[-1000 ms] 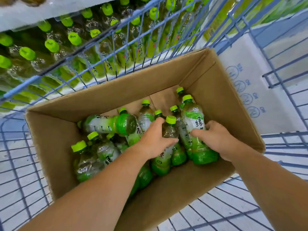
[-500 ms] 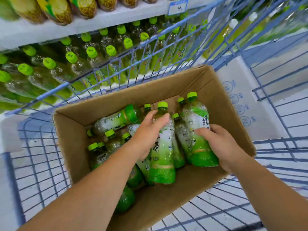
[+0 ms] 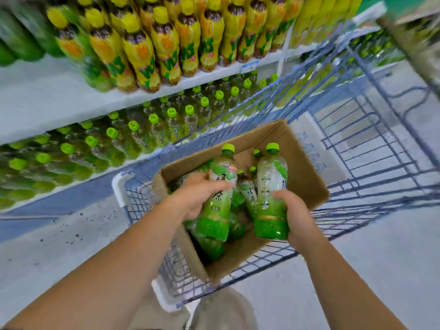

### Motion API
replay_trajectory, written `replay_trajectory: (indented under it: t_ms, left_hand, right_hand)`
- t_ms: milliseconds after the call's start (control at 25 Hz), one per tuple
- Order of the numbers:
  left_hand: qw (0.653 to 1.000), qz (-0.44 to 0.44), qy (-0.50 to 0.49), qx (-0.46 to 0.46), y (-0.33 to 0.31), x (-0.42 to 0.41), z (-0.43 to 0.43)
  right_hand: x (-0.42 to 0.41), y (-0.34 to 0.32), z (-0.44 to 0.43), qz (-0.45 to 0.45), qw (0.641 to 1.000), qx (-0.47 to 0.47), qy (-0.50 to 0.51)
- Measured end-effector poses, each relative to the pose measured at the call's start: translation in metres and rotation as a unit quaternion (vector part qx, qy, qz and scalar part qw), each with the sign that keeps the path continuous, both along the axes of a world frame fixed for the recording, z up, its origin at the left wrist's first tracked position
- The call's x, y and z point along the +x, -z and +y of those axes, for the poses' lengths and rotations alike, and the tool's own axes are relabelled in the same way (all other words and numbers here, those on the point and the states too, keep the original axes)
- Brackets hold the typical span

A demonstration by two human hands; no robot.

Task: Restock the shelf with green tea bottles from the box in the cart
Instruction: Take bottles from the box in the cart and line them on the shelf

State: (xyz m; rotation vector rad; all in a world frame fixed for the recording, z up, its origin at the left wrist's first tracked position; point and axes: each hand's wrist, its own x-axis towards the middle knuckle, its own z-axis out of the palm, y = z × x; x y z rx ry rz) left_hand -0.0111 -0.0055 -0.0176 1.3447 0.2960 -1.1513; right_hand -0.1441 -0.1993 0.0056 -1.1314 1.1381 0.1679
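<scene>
Bottles fill both my fists above the box point(image 3: 302, 177): left hand point(image 3: 197, 196) wraps one bottle point(image 3: 217, 206), right hand point(image 3: 295, 215) grips another point(image 3: 271, 194), right of it.

Both bottles now stand clear above the box point(image 3: 307, 177), lifted from among the others. The left hand point(image 3: 200, 196) grips one bottle point(image 3: 217, 203), the right hand point(image 3: 294, 214) another point(image 3: 271, 194). The view now takes in a yellow-bottle shelf point(image 3: 166, 44).
</scene>
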Motion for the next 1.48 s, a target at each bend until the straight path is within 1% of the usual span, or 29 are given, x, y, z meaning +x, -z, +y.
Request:
replay_trajectory:
  t_ms: [80,160,240,360,640,840,1040,1200,1320,1480]
  left_hand:
    - [0.999,0.032,-0.012,0.000,-0.029,0.000,0.021]
    - [0.999,0.025,-0.014,-0.019,-0.053,0.001,0.042]
    - [0.999,0.006,-0.013,-0.039,-0.075,0.006,0.065]
    - [0.999,-0.023,-0.016,-0.045,-0.103,0.008,0.096]
    - [0.985,-0.117,-0.128,-0.016,-0.150,-0.016,0.180]
    - [0.968,-0.155,-0.195,0.036,-0.166,-0.040,0.252]
    - [0.938,-0.215,-0.267,0.056,-0.182,-0.046,0.326]
    - [0.911,-0.281,-0.294,0.071,-0.189,-0.031,0.390]
    - [0.897,-0.303,-0.312,0.078,-0.185,-0.004,0.436]
    - [0.891,-0.327,-0.304,0.080,-0.166,0.045,0.487]
  right_hand:
    - [-0.003,-0.025,0.025,-0.023,1.000,-0.008,0.010]
    - [-0.005,-0.046,0.047,-0.047,0.998,-0.038,0.005]
    - [-0.003,-0.068,0.070,-0.065,0.996,-0.058,-0.007]
    - [0.002,-0.093,0.101,-0.074,0.993,-0.082,-0.036]
    - [0.018,-0.116,0.166,-0.122,0.973,-0.116,-0.156]
    - [0.032,-0.119,0.225,-0.131,0.956,-0.113,-0.236]
    - [0.057,-0.128,0.297,-0.163,0.930,-0.148,-0.294]
    - [0.093,-0.136,0.367,-0.179,0.902,-0.189,-0.344]
    - [0.122,-0.137,0.417,-0.187,0.896,-0.207,-0.345]
    - [0.170,-0.123,0.472,-0.194,0.905,-0.210,-0.315]
